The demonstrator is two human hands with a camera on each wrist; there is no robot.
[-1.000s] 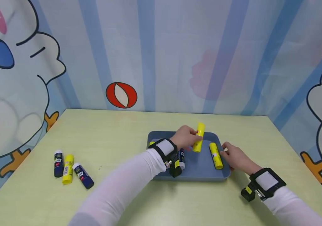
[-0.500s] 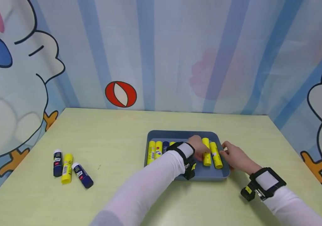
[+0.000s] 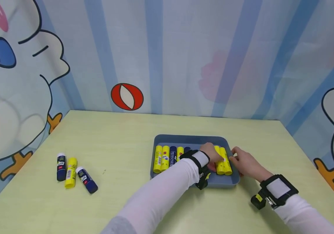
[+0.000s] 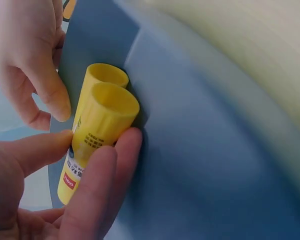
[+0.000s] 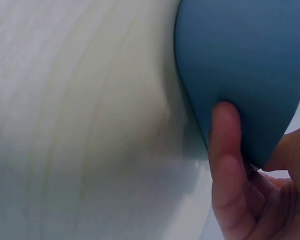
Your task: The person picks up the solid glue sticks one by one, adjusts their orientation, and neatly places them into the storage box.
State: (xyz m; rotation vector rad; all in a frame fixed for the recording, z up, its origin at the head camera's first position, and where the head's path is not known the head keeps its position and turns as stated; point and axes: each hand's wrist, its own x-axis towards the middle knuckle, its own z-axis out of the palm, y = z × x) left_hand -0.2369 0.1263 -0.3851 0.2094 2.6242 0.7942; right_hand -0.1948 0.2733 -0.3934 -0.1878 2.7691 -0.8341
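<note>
My left hand [image 3: 211, 154] is inside the blue-grey tray [image 3: 181, 139], pinching a yellow glue stick [image 4: 102, 117] between thumb and fingers. This stick lies right against another yellow glue stick [image 3: 227, 164] by the tray's right wall. My right hand [image 3: 246, 163] holds the tray at its right end; in the right wrist view a finger [image 5: 226, 135] presses the outer wall, with the thumb at the rim. Toward the tray's left end, two yellow glue sticks [image 3: 162, 159] and a navy glue stick [image 3: 173, 156] lie side by side. My left wrist and sleeve partly cover others.
On the table's left lie a navy glue stick with a white cap [image 3: 61, 167], a yellow glue stick [image 3: 71, 173] and a tilted navy glue stick [image 3: 86, 180]. A printed curtain [image 3: 178, 58] stands behind the pale table [image 3: 117, 143].
My left hand has lowered the yellow glue stick into the tray and moved it right, against the yellow one at that end. The right hand stays at the tray's right end.
</note>
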